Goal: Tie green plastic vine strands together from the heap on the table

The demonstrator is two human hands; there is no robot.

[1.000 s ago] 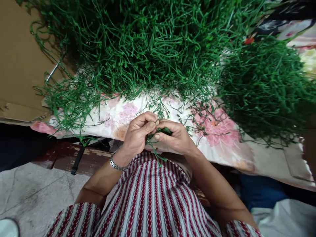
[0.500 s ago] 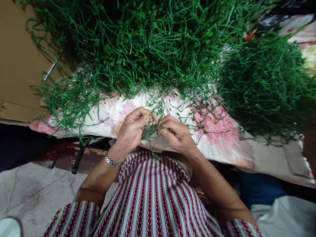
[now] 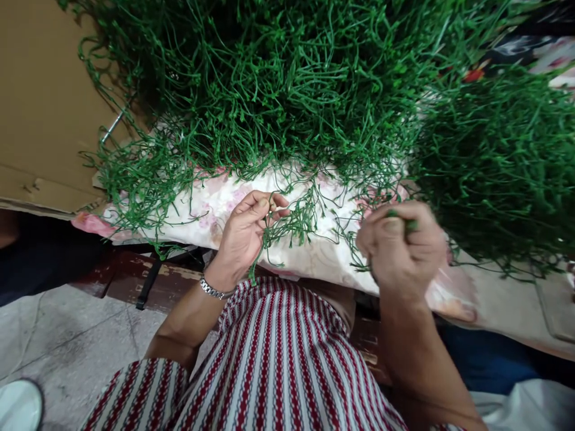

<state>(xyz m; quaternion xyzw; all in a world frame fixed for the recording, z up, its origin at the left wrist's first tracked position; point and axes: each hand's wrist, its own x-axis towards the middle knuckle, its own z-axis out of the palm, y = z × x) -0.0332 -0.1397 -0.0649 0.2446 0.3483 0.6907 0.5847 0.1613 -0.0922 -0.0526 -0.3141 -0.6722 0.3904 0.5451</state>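
My left hand (image 3: 245, 233), with a metal-link watch (image 3: 214, 290) on its wrist, is closed in a pinch on thin green plastic stems (image 3: 294, 222), which trail to the right of the fingers. Off to the right, my right hand (image 3: 404, 248) is raised above the cloth in a fist, slightly blurred. Small green ends of plastic stems show between its fingers; the rest of what it holds is hidden. Beneath both hands lies a flowered cloth (image 3: 323, 254) with loose stems scattered over it.
A large heap of green stems (image 3: 278, 78) fills the back. To the right stands a second heap (image 3: 503, 167), and a smaller cluster (image 3: 144, 185) lies left. Cardboard (image 3: 40, 108) rises at the left, beside a thin metal rod (image 3: 114, 124). A worn wooden edge (image 3: 121, 278) runs below.
My right hand has pulled away from my left, moving right and up in a fist. My left hand stays nearly in place, still pinching. The view has shifted slightly left.
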